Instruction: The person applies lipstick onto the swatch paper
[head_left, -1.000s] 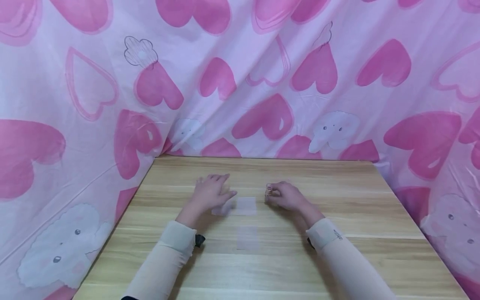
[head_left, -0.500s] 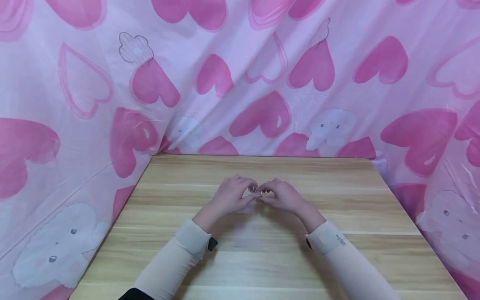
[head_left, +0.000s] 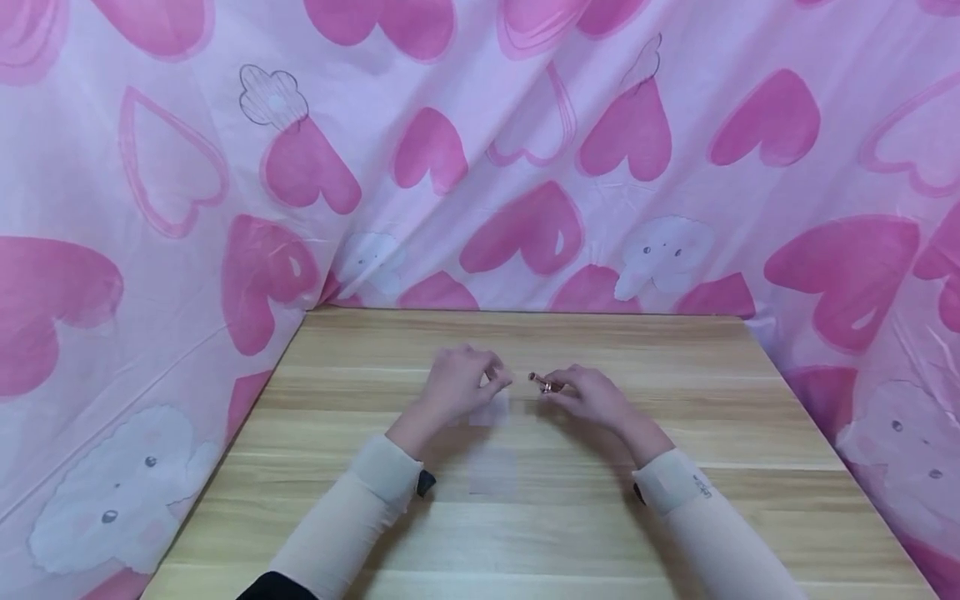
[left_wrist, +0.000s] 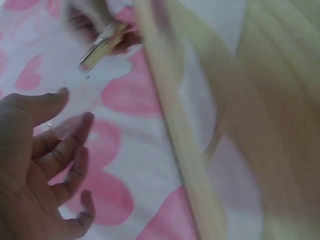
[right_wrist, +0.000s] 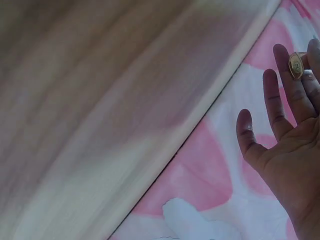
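My right hand (head_left: 596,402) pinches a small shiny rose-gold metal piece (head_left: 537,381) with a narrow tube-like end pointing left. The left wrist view shows its silvery-gold bar (left_wrist: 95,54) beside a copper-coloured part, blurred; I cannot tell its kind. In the right wrist view, a rounded gold end (right_wrist: 296,66) shows at the fingertips, while the other fingers spread. My left hand (head_left: 457,386) hovers just left of it, with a gap between. Its thumb and fingers are loosely bent around nothing, as the left wrist view also shows.
Pale translucent squares lie on the wooden table (head_left: 637,533): one square (head_left: 491,410) below the left fingertips, another square (head_left: 492,472) nearer me. A pink heart-patterned cloth (head_left: 525,225) hangs behind the table and along both sides.
My left hand moved right to meet the right hand at the metal piece, then parted from it. The right hand moved left, then back right, still holding the piece, now tilted leftward.
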